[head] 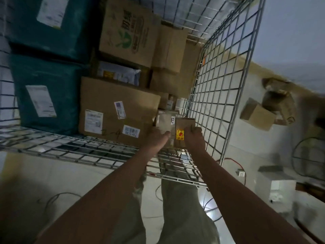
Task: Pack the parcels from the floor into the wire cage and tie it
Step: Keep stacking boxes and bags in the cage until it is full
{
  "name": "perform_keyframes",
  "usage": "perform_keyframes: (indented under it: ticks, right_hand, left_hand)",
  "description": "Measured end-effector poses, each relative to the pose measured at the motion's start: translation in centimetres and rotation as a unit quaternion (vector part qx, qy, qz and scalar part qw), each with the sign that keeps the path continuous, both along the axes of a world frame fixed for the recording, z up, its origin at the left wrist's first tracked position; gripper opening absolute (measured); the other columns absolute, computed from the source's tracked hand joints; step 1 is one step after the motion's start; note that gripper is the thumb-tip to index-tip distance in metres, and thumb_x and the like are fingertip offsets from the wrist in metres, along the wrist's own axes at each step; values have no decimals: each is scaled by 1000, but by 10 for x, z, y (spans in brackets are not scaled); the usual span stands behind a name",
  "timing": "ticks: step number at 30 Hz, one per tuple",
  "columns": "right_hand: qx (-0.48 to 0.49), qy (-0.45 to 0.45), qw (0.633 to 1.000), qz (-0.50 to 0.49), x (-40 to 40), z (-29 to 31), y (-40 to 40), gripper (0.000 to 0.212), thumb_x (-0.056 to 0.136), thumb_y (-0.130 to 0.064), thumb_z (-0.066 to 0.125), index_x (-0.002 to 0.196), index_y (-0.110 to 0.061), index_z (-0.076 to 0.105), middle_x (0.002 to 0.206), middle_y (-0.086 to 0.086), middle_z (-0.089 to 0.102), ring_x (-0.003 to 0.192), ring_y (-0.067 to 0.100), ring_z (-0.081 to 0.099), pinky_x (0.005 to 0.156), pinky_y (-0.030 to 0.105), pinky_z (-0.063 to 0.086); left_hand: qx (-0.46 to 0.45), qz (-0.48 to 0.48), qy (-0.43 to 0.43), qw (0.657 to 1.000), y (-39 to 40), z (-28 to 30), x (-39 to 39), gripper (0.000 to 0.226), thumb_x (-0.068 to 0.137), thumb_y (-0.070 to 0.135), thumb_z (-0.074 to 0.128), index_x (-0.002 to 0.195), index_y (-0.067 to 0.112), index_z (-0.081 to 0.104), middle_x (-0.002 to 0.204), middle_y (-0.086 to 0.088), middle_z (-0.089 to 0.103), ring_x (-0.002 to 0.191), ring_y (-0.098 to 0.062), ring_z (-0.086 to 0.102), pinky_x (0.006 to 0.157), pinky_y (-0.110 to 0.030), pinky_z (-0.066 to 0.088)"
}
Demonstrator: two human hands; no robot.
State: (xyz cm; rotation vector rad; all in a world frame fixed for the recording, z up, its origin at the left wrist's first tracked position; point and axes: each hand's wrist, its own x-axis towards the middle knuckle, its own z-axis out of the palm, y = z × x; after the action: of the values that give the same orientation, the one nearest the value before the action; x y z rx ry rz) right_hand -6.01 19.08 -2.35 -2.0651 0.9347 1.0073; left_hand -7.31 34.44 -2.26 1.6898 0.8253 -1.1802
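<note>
— Head view: where's the small brown cardboard parcel with the yellow sticker (182, 133)?
— Between both hands, inside the silver wire cage (216, 88), near its five o'clock corner.
— Grips?
— Left hand (158, 138) at nine o'clock curls round it; right hand (195, 138) at three o'clock clasps its edge. Big labelled brown carton (112, 106) sits beside, at nine.

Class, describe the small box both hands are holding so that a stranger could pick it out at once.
Find the wire cage full of parcels. At its near right corner, two hands hold a small box. Only this one bears a yellow sticker.
</note>
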Motion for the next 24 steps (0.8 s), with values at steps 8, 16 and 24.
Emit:
perform_keyframes:
  ticks: [8, 16, 24]
  right_hand:
    - [17, 6, 998, -67, 4, -78, 2, 45, 102, -34, 48, 136, -5, 45, 122, 16, 60, 99, 32, 58, 82, 37, 44]
    - [13, 7, 998, -67, 7, -116, 2, 33, 102, -28, 46, 130, -10, 47, 105, 8, 62, 75, 17, 57, 58, 28, 33]
    - [-29, -5, 998, 49, -5, -78, 7, 58, 94, -11, 45, 148, 3, 28, 143, 26, 42, 133, 41, 42, 106, 51, 41]
  left_hand:
    - [110, -155, -2, 982, -16, -48, -2, 74, 100, 52, 50, 152, 2, 31, 139, -17, 53, 114, -33, 61, 82, -36, 50]
    - [124, -199, -64, 970, -42, -54, -16, 69, 103, 39, 53, 156, 6, 23, 151, -23, 30, 125, -38, 53, 94, -39, 49]
    - [106, -211, -30, 971, -32, -50, -13, 75, 97, 39, 56, 157, 7, 25, 166, -14, 19, 144, -36, 34, 113, -45, 39]
